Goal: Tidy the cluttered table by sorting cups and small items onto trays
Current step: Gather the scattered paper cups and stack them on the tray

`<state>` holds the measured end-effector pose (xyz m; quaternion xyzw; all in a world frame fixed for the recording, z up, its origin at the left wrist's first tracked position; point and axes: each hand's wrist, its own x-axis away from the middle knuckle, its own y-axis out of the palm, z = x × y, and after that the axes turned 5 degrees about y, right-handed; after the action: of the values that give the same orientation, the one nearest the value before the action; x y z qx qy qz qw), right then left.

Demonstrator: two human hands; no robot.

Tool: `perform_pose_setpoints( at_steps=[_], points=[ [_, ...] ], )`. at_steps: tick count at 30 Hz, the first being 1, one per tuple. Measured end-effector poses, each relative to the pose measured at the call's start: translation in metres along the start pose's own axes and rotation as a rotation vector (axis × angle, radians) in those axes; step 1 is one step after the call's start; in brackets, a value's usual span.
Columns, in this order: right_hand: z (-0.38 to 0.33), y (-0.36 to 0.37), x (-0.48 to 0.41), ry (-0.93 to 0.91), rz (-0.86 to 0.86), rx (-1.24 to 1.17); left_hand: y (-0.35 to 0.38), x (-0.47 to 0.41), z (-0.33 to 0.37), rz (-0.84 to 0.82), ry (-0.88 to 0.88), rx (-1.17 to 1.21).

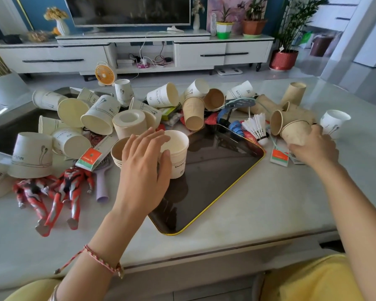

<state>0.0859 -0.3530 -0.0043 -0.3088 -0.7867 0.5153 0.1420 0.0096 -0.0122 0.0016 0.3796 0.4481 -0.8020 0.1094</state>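
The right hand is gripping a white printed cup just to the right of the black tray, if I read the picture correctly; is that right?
Not quite. The head view shows the right hand gripping a plain brown paper cup, not a white printed one. The rest holds: it is just to the right of the black tray.

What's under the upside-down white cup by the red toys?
A red toy figure pokes out from under the cup; its body and legs show. Its head is covered.
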Motion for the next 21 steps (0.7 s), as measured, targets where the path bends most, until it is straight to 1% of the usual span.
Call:
perform_pose_setpoints(
  at_steps=[2, 4, 7, 9, 10, 11, 12, 14, 16, 18, 21],
  points=[
    [0.004, 0.000, -0.002, 0.016, -0.008, -0.010, 0.000, 0.000, 0.000, 0.006, -0.009, 0.008],
    [0.003, -0.004, 0.000, 0.029, 0.025, -0.027, 0.001, 0.000, 0.001, 0.006, -0.005, 0.012],
    [-0.009, -0.021, 0.014, 0.006, 0.165, -0.089, 0.001, 0.001, 0.004, 0.006, -0.008, 0.017],
    [-0.021, -0.032, 0.027, -0.076, 0.271, -0.166, 0.001, 0.001, 0.005, 0.007, -0.019, 0.030],
    [-0.029, -0.035, 0.034, -0.149, 0.293, -0.233, 0.000, 0.000, 0.006, 0.011, -0.028, 0.042],
    [-0.036, -0.036, 0.041, -0.232, 0.275, -0.328, 0.000, 0.000, 0.007, 0.018, -0.042, 0.056],
    [-0.045, -0.035, 0.050, -0.313, 0.215, -0.445, -0.001, -0.001, 0.008, 0.026, -0.060, 0.071],
    [-0.064, -0.032, 0.072, -0.447, 0.032, -0.689, -0.003, -0.002, 0.008, 0.054, -0.092, 0.105],
    [-0.083, -0.027, 0.096, -0.556, -0.092, -0.848, -0.006, -0.003, 0.007, 0.096, -0.103, 0.146],
    [-0.097, -0.022, 0.115, -0.659, -0.156, -0.881, -0.009, -0.002, 0.005, 0.127, -0.103, 0.214],
    [-0.112, -0.016, 0.133, -0.852, -0.187, -0.782, -0.012, -0.002, 0.004, 0.183, -0.092, 0.295]
  ],
)
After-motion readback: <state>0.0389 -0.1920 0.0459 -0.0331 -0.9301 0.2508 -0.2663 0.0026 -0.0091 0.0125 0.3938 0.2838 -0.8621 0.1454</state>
